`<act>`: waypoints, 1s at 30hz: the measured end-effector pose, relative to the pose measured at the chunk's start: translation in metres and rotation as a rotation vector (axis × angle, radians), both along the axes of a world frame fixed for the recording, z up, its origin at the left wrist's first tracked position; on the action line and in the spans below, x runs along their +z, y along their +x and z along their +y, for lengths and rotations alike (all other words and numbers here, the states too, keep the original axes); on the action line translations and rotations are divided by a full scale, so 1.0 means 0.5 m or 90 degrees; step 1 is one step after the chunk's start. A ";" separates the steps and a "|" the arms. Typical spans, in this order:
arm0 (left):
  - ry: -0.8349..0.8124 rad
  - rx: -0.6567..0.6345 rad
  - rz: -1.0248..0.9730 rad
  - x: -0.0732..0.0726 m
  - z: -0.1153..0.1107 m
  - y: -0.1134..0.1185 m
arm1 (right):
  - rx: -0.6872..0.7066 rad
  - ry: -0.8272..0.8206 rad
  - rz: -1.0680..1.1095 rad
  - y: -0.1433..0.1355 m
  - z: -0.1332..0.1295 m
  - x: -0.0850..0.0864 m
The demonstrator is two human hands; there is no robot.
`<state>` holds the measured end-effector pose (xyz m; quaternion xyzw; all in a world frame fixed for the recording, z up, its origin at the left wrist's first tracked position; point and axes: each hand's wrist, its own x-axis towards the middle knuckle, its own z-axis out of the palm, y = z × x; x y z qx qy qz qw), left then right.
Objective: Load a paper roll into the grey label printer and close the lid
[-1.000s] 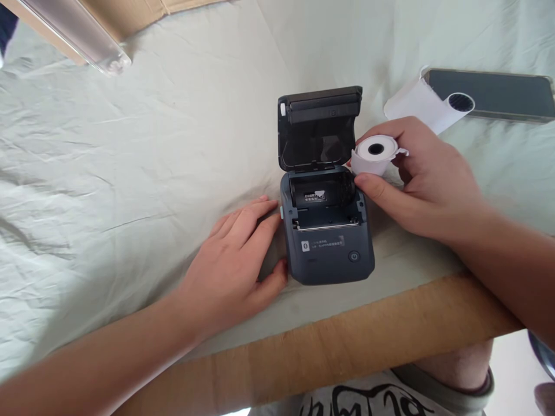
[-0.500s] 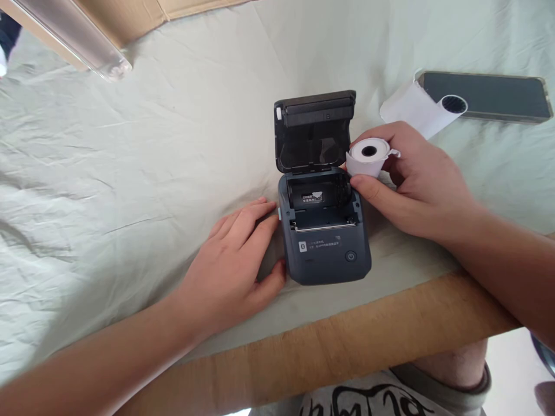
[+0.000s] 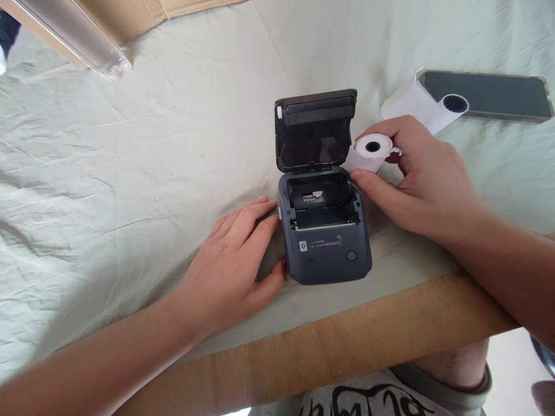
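A dark blue label printer (image 3: pixel 327 260) sits on the cloth with its lid (image 3: pixel 314 133) raised and its paper bay (image 3: pixel 321 202) showing. Inside the bay lie a small printed sticker and a white scrap. My left hand (image 3: pixel 236 257) lies along the printer's left side, fingers stretched out, fingertips and thumb touching the casing. In my right hand (image 3: pixel 427 173) a small white paper roll (image 3: pixel 366 162) is pinched between thumb and fingers, its dark core end facing up. The roll is just right of the lid hinge, with a torn paper end sticking out on its right.
Behind my right hand, a partly unrolled white paper roll (image 3: pixel 414 104) lies against a phone (image 3: pixel 498 95). A clear plastic piece (image 3: pixel 87 37) and cardboard (image 3: pixel 125 17) occupy the far left. A wooden table edge (image 3: pixel 321 352) runs along the front.
The paper roll in my right hand has shifted slightly right and tilted a little. My left hand and the printer stay practically where they were.
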<state>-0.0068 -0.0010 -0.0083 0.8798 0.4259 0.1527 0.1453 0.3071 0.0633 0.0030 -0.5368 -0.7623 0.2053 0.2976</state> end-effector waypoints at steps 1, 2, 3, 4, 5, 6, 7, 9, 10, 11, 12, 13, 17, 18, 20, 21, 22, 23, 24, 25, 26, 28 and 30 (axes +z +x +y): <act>-0.001 0.005 -0.006 -0.001 -0.001 0.001 | -0.014 -0.018 -0.008 0.002 0.003 -0.002; -0.002 0.008 -0.011 -0.003 -0.001 0.001 | -0.024 -0.040 -0.011 0.004 0.006 -0.003; -0.005 0.009 -0.014 -0.003 -0.001 0.002 | -0.030 -0.060 -0.008 0.006 0.008 -0.004; -0.010 0.006 -0.012 -0.003 -0.001 0.002 | -0.033 -0.076 -0.004 0.008 0.010 -0.004; -0.013 0.004 -0.010 -0.002 -0.001 0.002 | -0.032 -0.084 0.001 0.010 0.010 -0.004; -0.013 0.007 -0.007 -0.001 0.000 0.002 | -0.031 -0.087 0.004 0.011 0.010 -0.004; -0.011 0.008 -0.003 0.000 0.001 0.001 | -0.031 -0.084 0.005 0.011 0.010 -0.004; -0.004 0.001 0.010 0.003 0.002 0.000 | -0.034 -0.070 -0.005 0.012 0.009 -0.003; 0.001 -0.004 0.014 0.004 0.003 0.000 | -0.032 -0.065 -0.013 0.012 0.009 -0.003; 0.004 -0.010 0.017 0.004 0.004 -0.001 | -0.028 -0.059 -0.021 0.013 0.010 -0.003; 0.005 -0.018 0.020 0.005 0.005 -0.001 | -0.020 -0.057 -0.033 0.014 0.013 -0.004; 0.004 -0.023 0.021 0.005 0.006 -0.001 | -0.012 -0.058 -0.047 0.015 0.015 -0.005; 0.005 -0.023 0.012 0.005 0.008 -0.002 | 0.020 -0.051 -0.124 0.026 0.014 -0.006; 0.005 -0.025 0.010 0.005 0.009 -0.002 | 0.023 -0.029 -0.141 0.030 0.009 -0.002; 0.009 -0.028 0.008 0.006 0.009 -0.002 | 0.007 0.037 -0.177 0.038 -0.007 0.016; 0.012 -0.028 0.010 0.006 0.009 -0.002 | -0.015 0.072 -0.198 0.043 -0.015 0.028; 0.015 -0.027 0.012 0.006 0.008 -0.001 | -0.039 0.115 -0.217 0.049 -0.022 0.041; 0.016 -0.026 0.013 0.006 0.008 -0.001 | -0.060 0.158 -0.233 0.057 -0.026 0.053; 0.016 -0.027 0.014 0.006 0.007 -0.001 | -0.072 0.194 -0.245 0.066 -0.027 0.063; 0.014 -0.027 0.013 0.006 0.007 -0.002 | -0.072 0.220 -0.257 0.078 -0.024 0.067; 0.009 -0.027 0.012 0.006 0.007 -0.002 | -0.068 0.236 -0.267 0.091 -0.018 0.067; 0.000 -0.027 0.010 0.006 0.007 -0.003 | -0.063 0.210 -0.294 0.121 0.000 0.050; -0.006 -0.024 0.008 0.006 0.007 -0.004 | -0.087 0.148 -0.308 0.149 0.020 0.019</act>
